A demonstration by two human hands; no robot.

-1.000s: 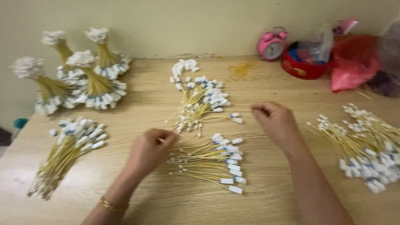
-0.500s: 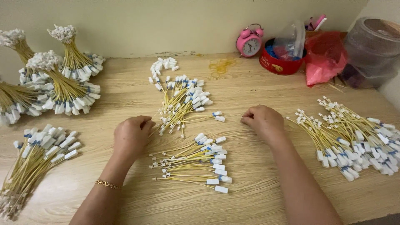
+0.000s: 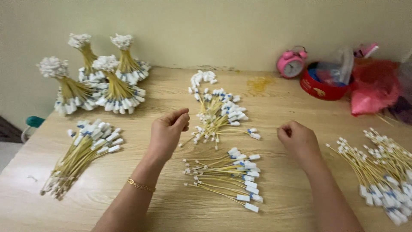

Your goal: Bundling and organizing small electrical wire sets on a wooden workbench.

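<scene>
Since half a second ago the left hand (image 3: 166,131) has lifted off the desk (image 3: 171,210) and turned, so its fingers (image 3: 182,118) now curl loosely in the air, thumb and forefinger drawn near each other; whether a thin wire is pinched between them cannot be told from this view. The right hand (image 3: 298,139) has slid outward and rests low on the desk with its fingers folded into a soft fist, seemingly holding nothing. Between the two hands, just below the fingertips, lies the small fan of yellow wires (image 3: 223,174) with white and blue plug ends, spread flat and untouched by either hand. Just beyond the left fingers, toward the wall, sits the looser middle heap of wires (image 3: 219,114), its near tips close to the left thumb. Judging by this, both hands have come away from the fan and the left one looks poised by the middle heap. Out past the left hand lies a long flat bundle (image 3: 81,152), with upright tied bundles (image 3: 101,81) behind it; beyond the right hand lies another spread pile (image 3: 380,165). A pink alarm clock (image 3: 292,64), a red tub (image 3: 324,86) and a pink bag (image 3: 375,88) stand at the far edge
</scene>
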